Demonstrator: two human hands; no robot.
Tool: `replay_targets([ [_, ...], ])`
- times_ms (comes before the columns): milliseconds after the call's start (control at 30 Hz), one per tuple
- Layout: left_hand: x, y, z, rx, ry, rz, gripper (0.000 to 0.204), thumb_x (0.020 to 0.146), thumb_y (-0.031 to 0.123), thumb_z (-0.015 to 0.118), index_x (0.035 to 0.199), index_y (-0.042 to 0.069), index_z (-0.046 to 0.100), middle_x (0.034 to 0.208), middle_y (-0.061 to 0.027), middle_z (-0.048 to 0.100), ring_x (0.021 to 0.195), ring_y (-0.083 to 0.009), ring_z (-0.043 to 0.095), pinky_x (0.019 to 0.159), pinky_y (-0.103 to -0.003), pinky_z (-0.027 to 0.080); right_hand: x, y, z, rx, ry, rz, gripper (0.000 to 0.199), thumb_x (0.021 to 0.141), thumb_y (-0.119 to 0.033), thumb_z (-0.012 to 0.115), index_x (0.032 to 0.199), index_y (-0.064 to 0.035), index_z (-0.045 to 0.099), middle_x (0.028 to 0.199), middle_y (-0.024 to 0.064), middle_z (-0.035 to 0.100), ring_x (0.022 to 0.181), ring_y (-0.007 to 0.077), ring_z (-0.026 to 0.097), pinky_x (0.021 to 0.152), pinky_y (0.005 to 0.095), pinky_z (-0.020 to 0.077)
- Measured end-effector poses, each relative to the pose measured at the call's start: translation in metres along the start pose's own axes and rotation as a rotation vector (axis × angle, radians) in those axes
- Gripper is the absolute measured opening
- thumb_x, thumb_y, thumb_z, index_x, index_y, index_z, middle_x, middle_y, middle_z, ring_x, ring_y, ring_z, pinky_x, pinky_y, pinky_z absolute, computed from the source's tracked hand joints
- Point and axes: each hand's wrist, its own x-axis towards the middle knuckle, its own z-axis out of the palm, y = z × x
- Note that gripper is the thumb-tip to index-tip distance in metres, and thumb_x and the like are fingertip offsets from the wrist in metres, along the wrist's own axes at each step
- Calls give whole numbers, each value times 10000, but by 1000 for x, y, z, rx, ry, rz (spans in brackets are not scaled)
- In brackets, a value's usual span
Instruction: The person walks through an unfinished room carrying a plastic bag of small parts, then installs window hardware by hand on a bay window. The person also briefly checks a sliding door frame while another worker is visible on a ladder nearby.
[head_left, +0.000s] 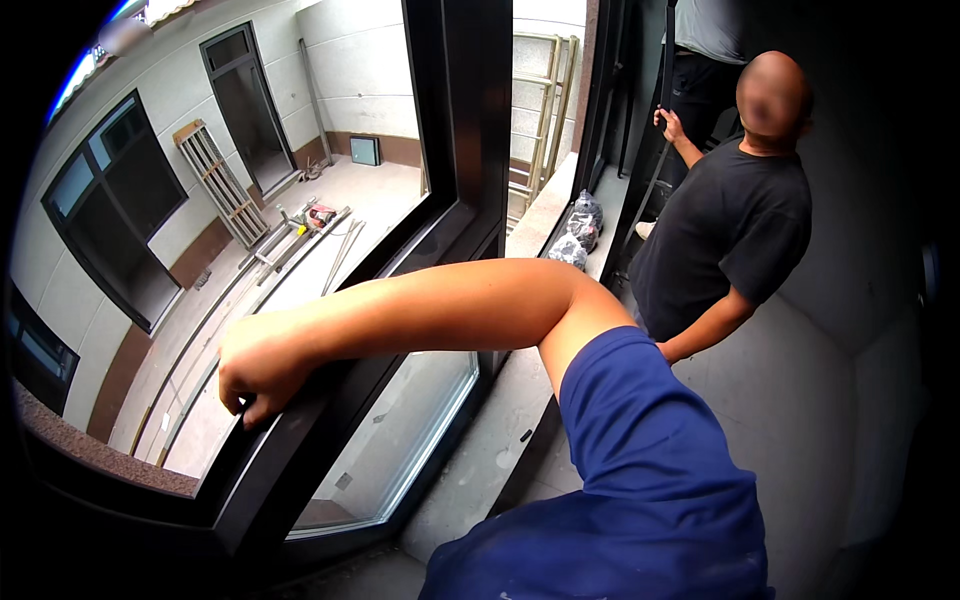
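My right arm, in a short dark blue sleeve (650, 430), reaches across to the left with the elbow raised. At its end my right hand (262, 365) is closed, fingers curled down at the black window frame (275, 480). The fingertips are partly hidden, so any small thing inside them cannot be made out. Below my forearm, a glass pane (390, 440) in a dark frame stands at an angle. My left hand is out of view.
At the right, a person in a black T-shirt (725, 220) stands close by; another person (705, 30) is behind. Filled plastic bags (580, 225) lie on the ledge. Outside are a leaning metal rack (222, 180), tools and bars (300, 235) on the courtyard floor, and a scaffold frame (545, 110).
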Motion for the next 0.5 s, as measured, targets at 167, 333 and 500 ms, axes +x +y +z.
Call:
replay_targets([
  [167, 1, -1, -1, -6, -14, 10, 446, 943, 122, 529, 1368, -7, 490, 1549, -250, 365, 1443, -431, 316, 1193, -536, 232, 0, -3, 0, 8, -3, 30, 245, 808, -329, 755, 942, -124, 764, 852, 75, 749, 789, 297, 708, 710, 407, 550],
  [333, 1, -2, -4, -10, -21, 10, 430, 944, 129, 536, 1352, -2, 505, 1550, -256, 360, 1446, -437, 307, 1193, -541, 224, 1, 1, 3, 19, -21, 35, 258, 815, -337, 749, 956, -121, 765, 867, 76, 752, 800, 296, 711, 714, 405, 552],
  [500, 1, -2, -7, -15, -24, 13, 414, 944, 136, 544, 1336, 4, 520, 1551, -261, 355, 1449, -443, 298, 1194, -547, 215, 0, 3, 4, 33, -8, 26, 263, 817, -342, 745, 951, -117, 764, 862, 77, 751, 792, 298, 710, 711, 410, 553],
])
